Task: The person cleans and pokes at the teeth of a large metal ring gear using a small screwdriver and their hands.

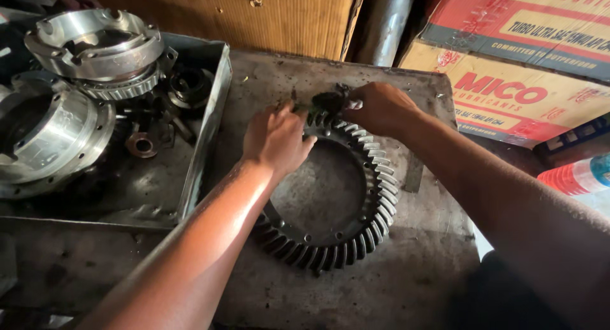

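A large dark ring gear (356, 238) with slanted teeth lies flat on a grimy metal bench (406, 285). My left hand (276, 139) rests on the gear's far left rim, fingers curled against the teeth. My right hand (379, 107) is closed on a small dark object (327, 102) held at the gear's far edge, between both hands. What that object is I cannot tell; part of it is hidden by my fingers.
A metal tray (206, 123) at left holds two shiny differential housings (95, 44) (47, 136), a bearing (189, 83) and a small ring (141, 144). Cardboard boxes (508, 95) stand at the back right, a plastic bottle (578, 175) at the right edge.
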